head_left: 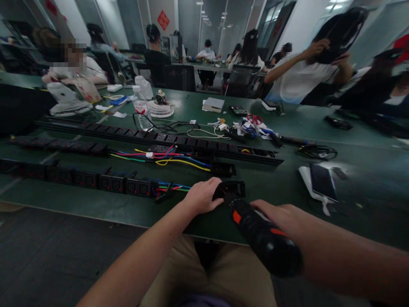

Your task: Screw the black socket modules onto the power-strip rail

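My left hand [204, 196] is closed round the near side of a black end housing [237, 188] at the end of the nearest socket strip [108, 182]. Coloured wires [174, 187] run from that strip toward the housing. In my right hand [275, 213] is a black and orange power screwdriver [255, 234], its nose pointed into the housing. The bit's tip is too dark to make out. Just behind lies another strip with red, blue and yellow wires [182, 163] exposed, ending in a second black housing [223, 169].
A long black socket strip [179, 140] lies farther back. Beyond it are a water bottle [142, 111], white fan parts [160, 110], red-handled scissors [254, 119] on scraps, and a white box [213, 104]. A phone [322, 181] lies at right. People sit across the table.
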A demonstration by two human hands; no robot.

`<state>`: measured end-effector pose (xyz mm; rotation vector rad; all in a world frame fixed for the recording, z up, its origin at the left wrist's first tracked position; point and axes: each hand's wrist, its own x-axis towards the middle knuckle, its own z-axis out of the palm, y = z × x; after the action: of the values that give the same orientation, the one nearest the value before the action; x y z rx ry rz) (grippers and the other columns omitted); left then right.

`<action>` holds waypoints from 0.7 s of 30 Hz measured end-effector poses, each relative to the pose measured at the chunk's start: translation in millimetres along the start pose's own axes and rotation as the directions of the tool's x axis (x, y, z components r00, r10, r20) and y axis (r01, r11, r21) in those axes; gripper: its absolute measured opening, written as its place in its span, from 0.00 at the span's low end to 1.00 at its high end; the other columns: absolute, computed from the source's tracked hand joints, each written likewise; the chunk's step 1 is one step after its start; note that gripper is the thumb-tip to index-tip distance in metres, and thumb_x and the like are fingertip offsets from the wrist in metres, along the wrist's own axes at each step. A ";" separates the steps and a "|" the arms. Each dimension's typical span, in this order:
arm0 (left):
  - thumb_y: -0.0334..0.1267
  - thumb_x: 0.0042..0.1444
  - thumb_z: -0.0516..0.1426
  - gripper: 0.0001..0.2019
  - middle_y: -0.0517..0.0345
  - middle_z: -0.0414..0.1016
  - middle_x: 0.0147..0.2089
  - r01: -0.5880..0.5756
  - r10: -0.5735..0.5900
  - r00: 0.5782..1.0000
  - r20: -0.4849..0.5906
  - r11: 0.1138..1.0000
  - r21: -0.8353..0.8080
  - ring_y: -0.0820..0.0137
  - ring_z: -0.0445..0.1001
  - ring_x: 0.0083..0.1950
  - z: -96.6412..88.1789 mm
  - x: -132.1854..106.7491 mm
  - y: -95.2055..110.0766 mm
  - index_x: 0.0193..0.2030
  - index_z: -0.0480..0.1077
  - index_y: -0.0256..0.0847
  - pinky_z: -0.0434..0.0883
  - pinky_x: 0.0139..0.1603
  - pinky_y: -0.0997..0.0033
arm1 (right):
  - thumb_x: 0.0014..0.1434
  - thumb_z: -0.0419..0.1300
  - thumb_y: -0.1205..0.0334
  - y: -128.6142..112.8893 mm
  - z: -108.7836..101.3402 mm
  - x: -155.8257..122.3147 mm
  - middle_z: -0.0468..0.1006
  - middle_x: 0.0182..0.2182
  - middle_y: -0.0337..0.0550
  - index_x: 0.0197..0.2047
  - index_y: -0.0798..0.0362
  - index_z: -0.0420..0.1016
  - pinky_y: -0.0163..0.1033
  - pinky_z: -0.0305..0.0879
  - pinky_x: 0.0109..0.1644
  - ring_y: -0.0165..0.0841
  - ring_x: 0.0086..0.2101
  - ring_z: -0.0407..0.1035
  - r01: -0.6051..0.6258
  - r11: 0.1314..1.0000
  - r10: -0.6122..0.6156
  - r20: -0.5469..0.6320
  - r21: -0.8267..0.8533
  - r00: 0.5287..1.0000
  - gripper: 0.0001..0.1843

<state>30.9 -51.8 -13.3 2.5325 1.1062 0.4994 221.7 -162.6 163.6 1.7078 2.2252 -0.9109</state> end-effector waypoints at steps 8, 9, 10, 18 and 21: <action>0.43 0.59 0.57 0.23 0.53 0.69 0.60 0.037 -0.038 0.999 0.030 0.999 0.026 0.58 0.76 0.53 -2.5 -1.8 3.8 0.60 0.57 0.46 0.74 0.52 0.60 | 0.52 0.67 0.71 -15.1 0.6 3.1 0.74 0.36 0.41 0.51 0.52 0.68 0.42 0.70 0.40 0.40 0.36 0.71 0.006 0.989 -0.001 0.035 -0.146 0.999 0.23; 0.43 0.59 0.57 0.23 0.53 0.69 0.60 0.038 -0.039 0.999 0.031 0.999 0.030 0.58 0.76 0.53 -2.2 -1.9 3.9 0.60 0.57 0.46 0.74 0.52 0.60 | 0.52 0.67 0.71 -13.5 1.0 2.4 0.74 0.37 0.41 0.51 0.52 0.68 0.43 0.70 0.40 0.41 0.36 0.71 -0.009 0.989 0.013 0.027 -0.148 1.000 0.24; 0.43 0.58 0.57 0.24 0.53 0.69 0.60 0.038 -0.039 0.999 0.029 0.999 0.032 0.58 0.76 0.53 -1.9 -1.9 4.0 0.60 0.57 0.46 0.74 0.52 0.60 | 0.53 0.67 0.71 -11.8 1.0 1.6 0.74 0.37 0.42 0.52 0.51 0.68 0.43 0.70 0.40 0.41 0.36 0.71 -0.016 0.990 0.020 0.024 -0.143 1.000 0.24; 0.42 0.58 0.58 0.24 0.53 0.69 0.59 0.052 -0.053 0.998 0.034 0.998 0.023 0.59 0.75 0.54 -2.5 -1.7 7.6 0.59 0.58 0.46 0.73 0.52 0.61 | 0.53 0.67 0.71 -5.6 2.4 -1.5 0.74 0.35 0.41 0.49 0.52 0.69 0.38 0.70 0.36 0.40 0.35 0.72 0.019 0.996 -0.019 -0.006 -0.082 1.000 0.21; 0.41 0.58 0.58 0.24 0.52 0.68 0.61 0.062 -0.062 0.997 0.042 0.998 0.020 0.59 0.75 0.55 -3.8 -2.1 8.3 0.60 0.57 0.46 0.73 0.54 0.61 | 0.52 0.67 0.72 -5.8 4.9 -0.5 0.73 0.35 0.42 0.47 0.52 0.68 0.38 0.70 0.35 0.41 0.35 0.72 0.024 0.994 -0.025 -0.008 -0.109 1.000 0.20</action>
<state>33.1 -58.0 -6.7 2.5042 1.1755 0.4193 215.5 -166.6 162.0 1.6433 2.2625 -0.7729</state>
